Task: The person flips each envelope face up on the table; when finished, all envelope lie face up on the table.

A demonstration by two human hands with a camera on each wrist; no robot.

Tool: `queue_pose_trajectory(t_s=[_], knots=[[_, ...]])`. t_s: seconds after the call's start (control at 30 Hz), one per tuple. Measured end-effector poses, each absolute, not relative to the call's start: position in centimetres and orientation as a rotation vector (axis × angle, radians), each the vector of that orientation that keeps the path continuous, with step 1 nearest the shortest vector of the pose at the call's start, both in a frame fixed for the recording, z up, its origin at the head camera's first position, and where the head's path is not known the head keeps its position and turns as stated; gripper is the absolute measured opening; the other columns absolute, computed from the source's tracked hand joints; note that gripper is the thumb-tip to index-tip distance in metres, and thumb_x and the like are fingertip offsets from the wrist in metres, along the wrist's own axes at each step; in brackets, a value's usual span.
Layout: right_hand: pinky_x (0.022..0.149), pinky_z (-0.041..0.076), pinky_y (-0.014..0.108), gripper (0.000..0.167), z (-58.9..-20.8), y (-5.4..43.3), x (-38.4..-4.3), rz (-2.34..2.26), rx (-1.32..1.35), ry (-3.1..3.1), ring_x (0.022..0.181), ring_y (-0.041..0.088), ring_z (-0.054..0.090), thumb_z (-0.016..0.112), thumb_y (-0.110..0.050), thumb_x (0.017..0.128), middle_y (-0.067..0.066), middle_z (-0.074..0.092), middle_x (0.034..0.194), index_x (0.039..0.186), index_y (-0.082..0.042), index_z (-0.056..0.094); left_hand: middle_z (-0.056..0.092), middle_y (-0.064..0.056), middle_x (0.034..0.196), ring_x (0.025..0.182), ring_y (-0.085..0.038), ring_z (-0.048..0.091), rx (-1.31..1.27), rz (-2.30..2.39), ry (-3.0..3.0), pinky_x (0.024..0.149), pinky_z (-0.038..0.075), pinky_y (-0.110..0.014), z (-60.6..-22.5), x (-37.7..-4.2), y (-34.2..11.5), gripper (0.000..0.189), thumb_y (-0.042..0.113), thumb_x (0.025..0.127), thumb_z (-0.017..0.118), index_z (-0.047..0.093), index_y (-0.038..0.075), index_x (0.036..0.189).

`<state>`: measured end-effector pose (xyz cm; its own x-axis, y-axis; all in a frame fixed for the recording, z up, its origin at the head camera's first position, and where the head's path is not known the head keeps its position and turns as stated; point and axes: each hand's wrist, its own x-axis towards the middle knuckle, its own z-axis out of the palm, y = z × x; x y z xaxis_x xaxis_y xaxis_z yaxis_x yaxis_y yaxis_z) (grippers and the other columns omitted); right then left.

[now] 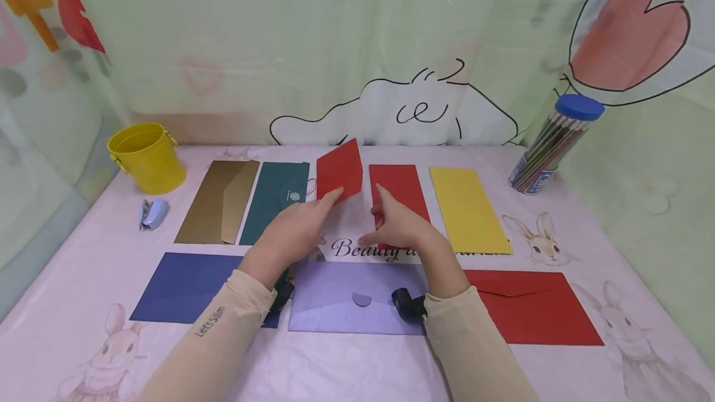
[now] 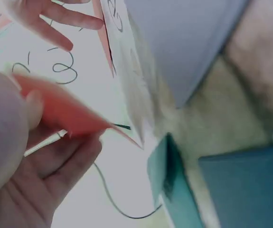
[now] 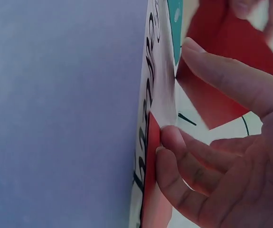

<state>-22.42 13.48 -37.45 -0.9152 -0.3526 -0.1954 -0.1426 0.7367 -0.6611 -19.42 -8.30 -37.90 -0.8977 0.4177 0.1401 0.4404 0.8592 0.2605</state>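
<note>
My left hand (image 1: 296,228) pinches a small red envelope (image 1: 339,169) between thumb and fingers. The envelope is raised and tilted over a gap in the back row; in the left wrist view its red paper (image 2: 67,107) is partly blurred. My right hand (image 1: 406,223) is over the left edge of a second red envelope (image 1: 398,180) lying flat. Its thumb and fingers are spread, and in the right wrist view fingertips (image 3: 167,159) meet or nearly meet that edge. The thumb points toward the raised envelope without visibly gripping it.
Brown (image 1: 203,203), dark green (image 1: 268,197) and yellow (image 1: 470,209) envelopes lie in the back row. Nearer are blue (image 1: 179,287), lilac (image 1: 335,309) and large red (image 1: 542,312) ones. A yellow bucket (image 1: 148,163), lilac stapler (image 1: 152,213) and pencil tub (image 1: 550,147) stand around them.
</note>
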Motion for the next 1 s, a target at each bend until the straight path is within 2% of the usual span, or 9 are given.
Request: queue_pose_trajectory(t_s=[0.1, 0.2, 0.33, 0.4, 0.5, 0.7, 0.87, 1.0], knots=[[0.095, 0.051, 0.044, 0.112, -37.6, 13.2, -22.4, -0.95, -0.372, 2.63, 0.117, 0.028, 0.055, 0.088, -0.026, 0.075, 0.015, 0.053, 0.14, 0.161, -0.01, 0.018, 0.062, -0.016, 0.123, 0.059, -0.022, 0.061, -0.534, -0.562, -2.844, 0.055, 0.054, -0.034, -37.7, -19.2, -7.9, 0.091, 0.0, 0.089, 0.069, 0.016, 0.016, 0.162], [0.091, 0.051, 0.042, 0.107, -37.7, 13.0, -22.4, -0.921, -0.41, 2.636, 0.106, 0.026, 0.056, 0.087, -0.027, 0.077, 0.015, 0.054, 0.139, 0.16, -0.012, 0.022, 0.055, -0.017, 0.13, 0.057, -0.022, 0.059, -0.378, -0.747, -2.755, 0.05, 0.052, -0.034, -37.6, -19.0, -7.6, 0.091, -0.002, 0.087, 0.064, 0.018, 0.023, 0.161], [0.087, 0.052, 0.041, 0.102, -37.8, 12.8, -22.3, -0.879, -0.435, 2.654, 0.099, 0.024, 0.057, 0.087, -0.028, 0.078, 0.014, 0.056, 0.138, 0.16, -0.014, 0.027, 0.056, -0.015, 0.125, 0.078, -0.024, 0.067, -0.231, -1.069, -2.692, 0.063, 0.059, -0.035, -37.3, -18.7, -7.4, 0.085, 0.001, 0.084, 0.073, 0.029, 0.018, 0.155], [0.085, 0.053, 0.04, 0.099, -37.7, 12.8, -22.2, -0.867, -0.434, 2.662, 0.099, 0.024, 0.058, 0.087, -0.027, 0.078, 0.014, 0.056, 0.137, 0.159, -0.015, 0.031, 0.059, -0.015, 0.121, 0.085, -0.026, 0.069, -0.177, -1.229, -2.663, 0.066, 0.06, -0.038, -37.0, -18.6, -7.3, 0.085, 0.004, 0.082, 0.076, 0.029, 0.013, 0.152], [0.083, 0.054, 0.039, 0.095, -37.8, 12.9, -22.2, -0.86, -0.448, 2.669, 0.099, 0.025, 0.059, 0.087, -0.027, 0.078, 0.014, 0.056, 0.136, 0.157, -0.016, 0.036, 0.061, -0.016, 0.117, 0.091, -0.028, 0.069, -0.101, -1.364, -2.675, 0.067, 0.06, -0.04, -36.6, -18.6, -7.4, 0.088, 0.009, 0.08, 0.081, 0.027, 0.013, 0.149], [0.077, 0.055, 0.035, 0.087, -37.8, 12.7, -22.2, -0.856, -0.492, 2.651, 0.098, 0.025, 0.058, 0.085, -0.023, 0.078, 0.013, 0.056, 0.134, 0.154, -0.016, 0.043, 0.056, -0.015, 0.127, 0.11, -0.033, 0.06, -0.074, -1.433, -2.849, 0.079, 0.059, -0.044, -36.4, -19.0, -7.9, 0.087, 0.014, 0.077, 0.082, 0.035, 0.013, 0.15], [0.075, 0.054, 0.035, 0.082, -37.6, 12.7, -22.2, -0.8, -0.503, 2.659, 0.099, 0.026, 0.055, 0.088, -0.019, 0.076, 0.012, 0.057, 0.12, 0.148, -0.014, 0.051, 0.056, -0.015, 0.128, 0.111, -0.032, 0.058, -0.094, -1.33, -3.047, 0.081, 0.057, -0.045, -37.0, -19.2, -8.1, 0.089, 0.019, 0.074, 0.086, 0.038, 0.013, 0.148], [0.082, 0.056, 0.039, 0.075, -37.6, 12.6, -22.1, -0.767, -0.489, 2.667, 0.108, 0.028, 0.055, 0.088, -0.021, 0.076, 0.012, 0.057, 0.122, 0.144, -0.013, 0.057, 0.059, -0.013, 0.124, 0.103, -0.03, 0.061, -0.119, -1.033, -3.213, 0.078, 0.056, -0.045, -37.5, -18.9, -8.1, 0.089, 0.032, 0.075, 0.087, 0.04, 0.017, 0.149]])
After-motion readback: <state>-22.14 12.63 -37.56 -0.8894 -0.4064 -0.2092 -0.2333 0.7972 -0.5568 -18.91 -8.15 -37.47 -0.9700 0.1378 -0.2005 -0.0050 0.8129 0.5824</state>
